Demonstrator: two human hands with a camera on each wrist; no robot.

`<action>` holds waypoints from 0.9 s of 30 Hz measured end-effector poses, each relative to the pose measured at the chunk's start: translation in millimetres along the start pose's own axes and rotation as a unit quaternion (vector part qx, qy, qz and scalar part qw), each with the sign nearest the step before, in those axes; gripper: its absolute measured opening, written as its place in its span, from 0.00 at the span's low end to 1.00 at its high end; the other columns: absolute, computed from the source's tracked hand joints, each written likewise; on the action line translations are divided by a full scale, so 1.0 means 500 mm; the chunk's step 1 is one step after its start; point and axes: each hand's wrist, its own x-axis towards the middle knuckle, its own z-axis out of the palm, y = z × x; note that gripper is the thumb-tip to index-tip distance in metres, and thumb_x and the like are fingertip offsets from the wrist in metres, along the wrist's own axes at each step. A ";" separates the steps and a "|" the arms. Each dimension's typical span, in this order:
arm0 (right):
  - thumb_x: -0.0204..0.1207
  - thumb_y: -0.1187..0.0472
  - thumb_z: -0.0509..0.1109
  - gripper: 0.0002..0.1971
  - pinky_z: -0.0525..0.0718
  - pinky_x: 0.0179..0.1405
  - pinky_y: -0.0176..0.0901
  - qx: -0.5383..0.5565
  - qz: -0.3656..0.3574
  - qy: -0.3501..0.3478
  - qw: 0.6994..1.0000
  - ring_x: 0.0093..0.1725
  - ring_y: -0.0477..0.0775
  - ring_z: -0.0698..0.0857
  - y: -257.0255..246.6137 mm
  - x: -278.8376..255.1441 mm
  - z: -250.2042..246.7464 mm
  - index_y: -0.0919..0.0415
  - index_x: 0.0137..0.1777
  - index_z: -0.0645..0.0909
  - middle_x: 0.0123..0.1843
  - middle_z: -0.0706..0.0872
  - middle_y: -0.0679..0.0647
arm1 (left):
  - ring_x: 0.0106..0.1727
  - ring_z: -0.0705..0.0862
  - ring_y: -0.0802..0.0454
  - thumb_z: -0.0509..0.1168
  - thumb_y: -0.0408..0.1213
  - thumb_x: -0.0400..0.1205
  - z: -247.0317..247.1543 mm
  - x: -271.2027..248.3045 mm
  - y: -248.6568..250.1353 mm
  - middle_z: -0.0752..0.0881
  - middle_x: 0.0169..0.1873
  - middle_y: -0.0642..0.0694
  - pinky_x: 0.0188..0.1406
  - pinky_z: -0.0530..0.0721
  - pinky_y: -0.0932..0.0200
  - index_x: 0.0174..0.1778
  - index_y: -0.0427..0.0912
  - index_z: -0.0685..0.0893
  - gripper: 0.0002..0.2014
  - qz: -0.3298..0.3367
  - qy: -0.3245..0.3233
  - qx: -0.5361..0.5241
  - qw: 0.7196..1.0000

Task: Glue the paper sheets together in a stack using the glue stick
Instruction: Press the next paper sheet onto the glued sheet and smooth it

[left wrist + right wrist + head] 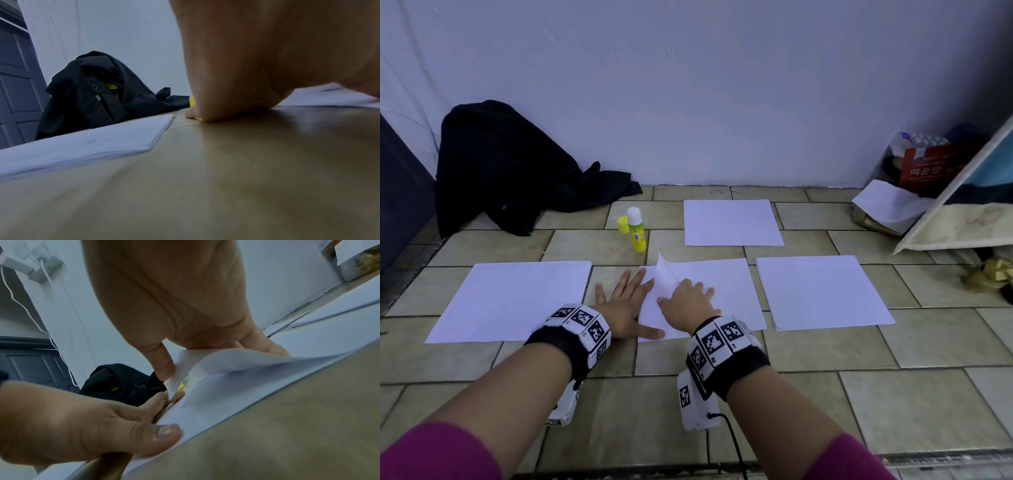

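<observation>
Right hand [690, 298] pinches the lifted near-left corner of the top sheet [666, 277] on the middle paper stack [715, 294]; the right wrist view shows the thumb [162, 368] against the curled-up flap with the other fingers behind it. The flap stands peeled up and curls back over the rest of the stack.

Left hand [625, 305] lies flat and spread just left of that grip, fingers straight, holding nothing. Its fingertips and thumb [164, 434] press on the stack's left edge, palm on the tiled floor [619, 411].

Glue stick [636, 229] stands upright beyond the grip and slightly left, white tip exposed, apart from both hands. Its yellow cap [622, 224] sits on the floor touching or just beside its left side; cannot tell which.

Three more paper piles: one left of the left hand [513, 298], one right of the grip [822, 291], one beyond it [732, 222]. Dark garment [510, 168] is heaped against the wall, far left.
</observation>
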 end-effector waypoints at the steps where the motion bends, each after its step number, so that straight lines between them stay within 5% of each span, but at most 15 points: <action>1: 0.84 0.46 0.57 0.31 0.57 0.77 0.72 0.000 0.000 0.001 1.000 0.83 0.67 0.48 0.001 0.000 0.000 0.63 0.80 0.57 0.83 0.55 0.62 | 0.80 0.23 0.50 0.63 0.68 0.75 -0.001 0.000 0.001 0.24 0.79 0.52 0.75 0.30 0.28 0.83 0.47 0.33 0.56 0.000 0.000 0.001 1.000; 16: 0.77 0.42 0.64 0.36 0.62 0.75 0.69 -0.003 -0.021 0.005 1.000 0.79 0.69 0.58 0.006 0.015 0.006 0.62 0.78 0.60 0.77 0.65 0.64 | 0.79 0.22 0.51 0.63 0.72 0.71 0.007 0.004 -0.010 0.22 0.78 0.48 0.74 0.29 0.28 0.82 0.44 0.28 0.62 0.004 0.004 -0.021 1.000; 21: 0.76 0.43 0.66 0.42 0.58 0.75 0.75 -0.029 -0.034 -0.015 0.999 0.82 0.73 0.47 0.009 0.007 0.003 0.49 0.83 0.45 0.83 0.53 0.67 | 0.78 0.21 0.54 0.70 0.66 0.70 0.002 0.001 -0.021 0.21 0.78 0.48 0.74 0.28 0.33 0.80 0.42 0.23 0.67 0.023 0.008 -0.052 0.998; 27: 0.78 0.45 0.65 0.37 0.56 0.74 0.77 -0.070 -0.035 -0.040 0.996 0.82 0.73 0.40 0.007 0.001 0.001 0.46 0.83 0.52 0.84 0.43 0.66 | 0.79 0.22 0.52 0.76 0.59 0.68 -0.005 -0.005 -0.026 0.22 0.78 0.49 0.75 0.26 0.37 0.79 0.44 0.23 0.69 0.029 0.010 -0.096 0.995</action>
